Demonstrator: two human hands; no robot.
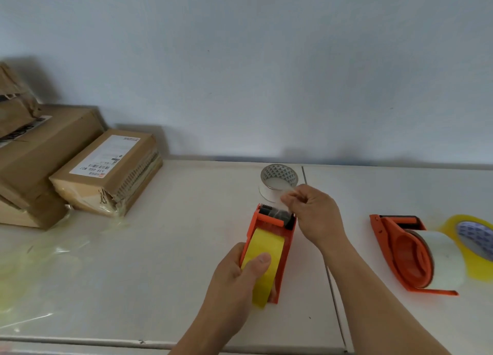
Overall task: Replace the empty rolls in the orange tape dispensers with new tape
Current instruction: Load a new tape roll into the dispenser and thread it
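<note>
Orange dispenser (277, 237) with the fresh yellow roll (260, 258) seated in it sits near the middle of the white table (165, 248), and I've got it under both hands. My left hand (240, 277) is wrapped around the back of it, thumb pressed flat on the roll. My right hand (312, 210) is up at the toothed front end, thumb and forefinger pinched shut on the loose clear end of the tape (286, 206), which runs up from the roller toward my fingers.

I judge the step to be threading that end through the front. To do it well I'd keep the thumb on the roll so it doesn't spin free, hold the strip taut and square to the roller, and lay it over the teeth without letting it fold onto itself or stick to the side plates. The blade is right under my fingertips, so I'd pull away from it, not across.

Just behind my right hand stands a pale, nearly bare roll (277, 182), close enough to be knocked if I pull the strip far forward. Off to the right, well apart, a second orange dispenser (408, 256) lies on its side with what looks like a whitish roll in it, and a yellow spare roll (472, 245) rests against it at the table's edge; that one looks not yet done. On the left, taped cardboard boxes (88, 168) are stacked by the wall, with crumpled clear film (40, 250) spread in front of them, well clear of my working spot.
</note>
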